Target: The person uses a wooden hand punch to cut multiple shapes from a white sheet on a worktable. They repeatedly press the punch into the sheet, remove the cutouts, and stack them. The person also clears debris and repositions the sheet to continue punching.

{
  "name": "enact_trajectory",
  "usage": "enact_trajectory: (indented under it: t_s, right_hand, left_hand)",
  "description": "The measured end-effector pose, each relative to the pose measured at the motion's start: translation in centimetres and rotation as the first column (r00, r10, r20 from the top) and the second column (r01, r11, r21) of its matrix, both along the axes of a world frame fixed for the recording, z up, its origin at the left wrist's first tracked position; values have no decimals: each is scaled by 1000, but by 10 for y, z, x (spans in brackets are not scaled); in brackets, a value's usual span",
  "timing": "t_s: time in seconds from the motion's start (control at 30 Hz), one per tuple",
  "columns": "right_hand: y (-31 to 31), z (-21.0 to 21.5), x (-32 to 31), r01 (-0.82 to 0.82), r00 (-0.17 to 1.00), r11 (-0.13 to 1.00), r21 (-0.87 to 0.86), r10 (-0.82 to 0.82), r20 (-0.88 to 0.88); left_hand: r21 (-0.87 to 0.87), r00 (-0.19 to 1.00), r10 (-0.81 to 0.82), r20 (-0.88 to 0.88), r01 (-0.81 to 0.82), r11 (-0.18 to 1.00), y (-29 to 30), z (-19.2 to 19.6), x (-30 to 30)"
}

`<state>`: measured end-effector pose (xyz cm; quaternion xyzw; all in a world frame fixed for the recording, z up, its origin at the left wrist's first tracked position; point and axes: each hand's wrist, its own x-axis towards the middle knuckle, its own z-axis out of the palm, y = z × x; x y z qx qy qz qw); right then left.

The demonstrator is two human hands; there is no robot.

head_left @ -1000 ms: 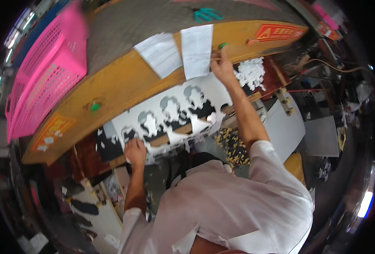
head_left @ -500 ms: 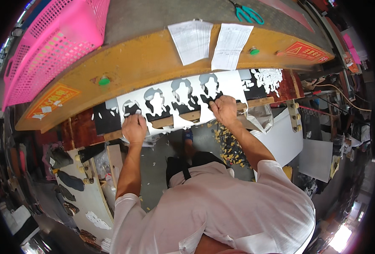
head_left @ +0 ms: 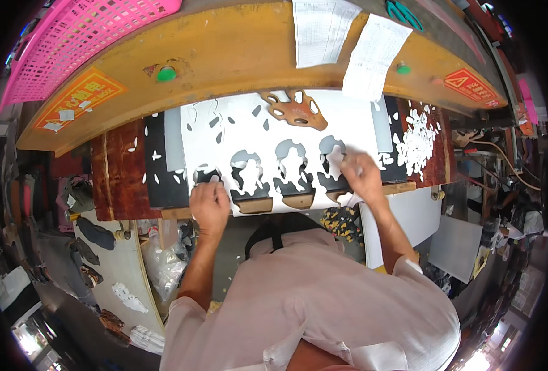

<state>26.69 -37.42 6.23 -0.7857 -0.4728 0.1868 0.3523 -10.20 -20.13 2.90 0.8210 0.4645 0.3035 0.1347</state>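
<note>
- Across the far side runs one long yellow painted beam (head_left: 224, 55), arching over the far edge of one dark red-brown board (head_left: 119, 173).
- Centre of the board, and here's the one broad white sheet (head_left: 348, 120)! It reaches the near edge, perhaps laid there for easy reach; four irregular openings (head_left: 243, 179) line its near half.
- Beyond the beam's left end sits one pink perforated plastic basket (head_left: 70, 52), probably parked clear of the work.
- Two pale printed papers (head_left: 323, 31) overhang the beam right of centre, likely kept in sight for reference.
- Two hands in play: the left hand (head_left: 210, 203), fingers curled at the sheet's near-left corner, seems to steady it; the right hand (head_left: 363, 176), blurred and half-curled beside the rightmost opening. Whether either pinches anything, I can't tell.
- One brown holed, flat tool (head_left: 305, 114) lies on the sheet by its far edge.
- Toward the board's right end, one heap of small white scraps (head_left: 417, 145), too many to count.
- Two round green buttons (head_left: 166, 73) dot the beam, set well apart.
</note>
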Motion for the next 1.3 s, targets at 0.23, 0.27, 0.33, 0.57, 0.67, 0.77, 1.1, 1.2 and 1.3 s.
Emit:
enact_trajectory:
  t_s: [0.23,0.27,0.33,0.57,0.67,0.77,1.1,1.2,1.3]
  right_hand:
    - [88,-8,-61,-276,844,899,-339,396,362]
    - [87,-10,-70,-274,831,900,-338,399,387]
    - [77,-9,-73,-346,859,895,-281,423,288]
    - [70,35,24,-236,701,968,-81,112,-704]
    - [56,66,39,-161,890,985,-63,117,-441]
    - [26,85,43,-128,976,987,-98,108,-187]
    - [-47,1,1,-11,919,959,-285,121,374]
    - [-56,-3,8,-12,1000,986,-163,10,-11]
    - [-76,12,30,124,992,992,30,-124,-12]
  left_hand:
    - [-40,821,-528,220,548,836,-55,-5,95]
    - [6,829,-499,253,514,857,-63,-8,93]
    - [-4,841,-495,219,509,861,-81,-15,87]
    - [-1,894,-437,93,440,898,-116,-18,75]
    - [50,896,-431,107,428,902,-115,-17,74]
    - [-6,901,-428,79,429,903,-115,-20,75]
    - [74,892,-440,103,434,898,-110,-16,82]
    - [107,893,-451,18,446,888,-111,-22,82]
    - [122,902,-430,-34,431,894,-117,-33,82]
